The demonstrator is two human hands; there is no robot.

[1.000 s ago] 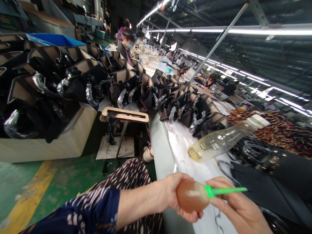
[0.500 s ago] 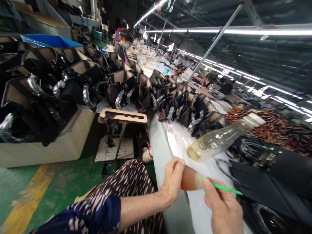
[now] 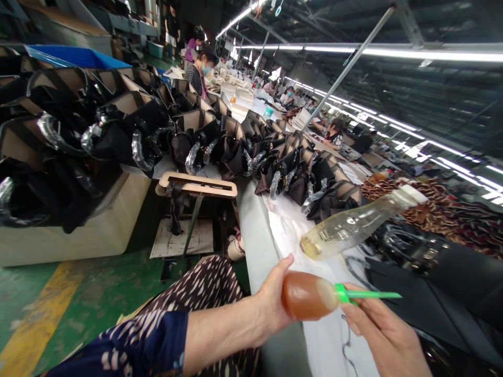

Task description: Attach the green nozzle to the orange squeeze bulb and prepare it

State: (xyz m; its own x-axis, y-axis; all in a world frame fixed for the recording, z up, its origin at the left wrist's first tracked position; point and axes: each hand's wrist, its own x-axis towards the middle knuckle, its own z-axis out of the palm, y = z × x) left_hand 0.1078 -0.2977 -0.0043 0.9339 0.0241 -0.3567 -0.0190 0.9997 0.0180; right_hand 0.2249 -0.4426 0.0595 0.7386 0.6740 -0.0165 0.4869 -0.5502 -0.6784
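Bottle (image 3: 308,296) of amber liquid shows me more of its side than half a second ago: the left thumb sticks up clear of it, and the green collar (image 3: 341,293), then covered by the right fingers, is now in plain sight with its spout (image 3: 377,295). I read that as a change of grip, not a letting go. The left hand (image 3: 273,296) grasps the wide end, other fingers out of sight; the right hand (image 3: 387,327) sits just behind and below the spout, and I cannot tell whether it pinches anything. The bottle is held over white paper (image 3: 326,353) on the table (image 3: 255,235). Just beyond, a clear bottle (image 3: 349,230) takes up room; dark bags (image 3: 230,152) crowd farther back, and black material (image 3: 416,303) lies to the right, where the spout points.
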